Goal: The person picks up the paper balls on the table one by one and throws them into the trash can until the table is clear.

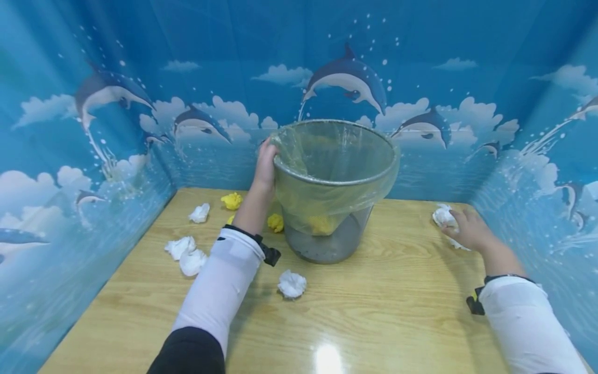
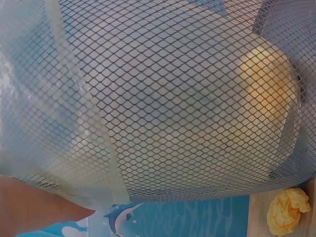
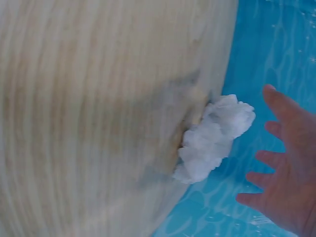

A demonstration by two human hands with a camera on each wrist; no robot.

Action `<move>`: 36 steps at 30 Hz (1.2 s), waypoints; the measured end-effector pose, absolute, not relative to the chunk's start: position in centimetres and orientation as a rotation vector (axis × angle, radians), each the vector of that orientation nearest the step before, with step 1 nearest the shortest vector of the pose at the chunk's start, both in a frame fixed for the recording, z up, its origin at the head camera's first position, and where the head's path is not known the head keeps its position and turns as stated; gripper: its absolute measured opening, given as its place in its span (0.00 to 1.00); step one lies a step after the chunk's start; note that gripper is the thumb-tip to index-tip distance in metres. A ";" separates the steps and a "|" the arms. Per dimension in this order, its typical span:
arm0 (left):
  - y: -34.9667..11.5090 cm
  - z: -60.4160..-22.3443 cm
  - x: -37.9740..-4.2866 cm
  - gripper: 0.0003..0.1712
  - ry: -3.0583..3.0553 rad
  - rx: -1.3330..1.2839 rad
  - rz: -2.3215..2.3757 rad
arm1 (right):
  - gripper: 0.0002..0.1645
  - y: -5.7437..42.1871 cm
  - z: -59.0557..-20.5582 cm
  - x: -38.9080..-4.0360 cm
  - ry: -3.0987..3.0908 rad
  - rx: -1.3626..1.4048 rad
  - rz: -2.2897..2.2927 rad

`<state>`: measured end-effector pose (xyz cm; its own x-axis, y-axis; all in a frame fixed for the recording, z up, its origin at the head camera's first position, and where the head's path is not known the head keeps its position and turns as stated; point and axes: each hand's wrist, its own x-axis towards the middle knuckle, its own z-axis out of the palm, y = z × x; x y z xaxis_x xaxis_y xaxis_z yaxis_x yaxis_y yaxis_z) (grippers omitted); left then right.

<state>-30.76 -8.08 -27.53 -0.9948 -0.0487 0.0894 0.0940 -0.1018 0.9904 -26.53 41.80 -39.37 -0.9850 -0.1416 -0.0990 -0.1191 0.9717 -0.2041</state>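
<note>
A grey mesh waste bin (image 1: 327, 249) stands tilted on the wooden table, lined with a translucent yellowish bag (image 1: 299, 195) folded over its rim. My left hand (image 1: 266, 165) grips the rim and bag at the left side. Through the mesh, yellow crumpled paper (image 2: 266, 81) shows at the bottom of the bag. At the far right, my right hand (image 1: 472, 228) hovers with spread fingers beside white crumpled paper (image 3: 212, 140), holding nothing. In the right wrist view a gap separates the fingertips from that paper.
White crumpled papers (image 1: 200, 213) and yellow ones (image 1: 231, 201) lie left of the bin, with another white ball (image 1: 291, 284) in front. A blue dolphin-print curtain (image 1: 224, 78) encloses the table's back and sides. Light glares off the table (image 1: 397, 311) near the front.
</note>
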 end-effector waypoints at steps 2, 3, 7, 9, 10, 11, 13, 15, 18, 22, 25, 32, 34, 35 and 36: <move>-8.1 -27.6 -30.8 0.40 -2.034 -0.052 -2.263 | 0.48 42.0 -39.8 -26.5 2.988 -0.186 -0.279; -8.1 -27.6 -30.8 0.40 -2.032 -0.049 -2.264 | 0.49 42.0 -39.9 -26.5 2.972 -0.174 -0.284; -8.3 -27.8 -30.7 0.40 -2.022 -0.042 -2.273 | 0.47 42.4 -40.8 -26.6 2.919 -0.163 -0.354; -8.3 -27.8 -30.7 0.40 -2.018 -0.042 -2.276 | 0.45 42.6 -41.2 -26.7 2.901 -0.164 -0.383; -8.3 -27.8 -30.7 0.40 -2.020 -0.047 -2.276 | 0.43 42.7 -41.4 -26.7 2.894 -0.164 -0.390; -8.4 -27.8 -30.7 0.40 -2.022 -0.052 -2.273 | 0.42 42.7 -41.5 -26.8 2.890 -0.166 -0.388; -8.4 -27.8 -30.8 0.40 -2.028 -0.057 -2.270 | 0.42 42.9 -41.7 -26.8 2.869 -0.149 -0.394; -8.4 -27.7 -30.8 0.40 -2.032 -0.062 -2.266 | 0.42 42.9 -41.8 -26.8 2.857 -0.141 -0.400; -8.3 -27.6 -30.9 0.39 -2.039 -0.071 -2.253 | 0.42 42.9 -41.7 -26.7 2.828 -0.120 -0.430; -8.2 -27.6 -30.8 0.40 -2.043 -0.078 -2.244 | 0.41 43.0 -41.9 -26.7 2.816 -0.111 -0.441; -8.2 -27.7 -30.8 0.40 -2.042 -0.072 -2.247 | 0.40 43.1 -42.3 -26.8 2.843 -0.139 -0.413; -8.2 -27.7 -30.8 0.40 -2.037 -0.070 -2.251 | 0.38 43.2 -43.0 -27.1 2.892 -0.203 -0.327; -8.1 -27.6 -30.9 0.40 -2.034 -0.063 -2.253 | 0.37 43.3 -43.1 -27.1 2.906 -0.219 -0.323; -8.1 -27.6 -30.9 0.40 -2.035 -0.057 -2.252 | 0.37 43.3 -43.2 -27.2 2.908 -0.221 -0.324; -8.1 -27.6 -30.9 0.40 -2.037 -0.051 -2.252 | 0.37 43.3 -43.2 -27.2 2.908 -0.223 -0.324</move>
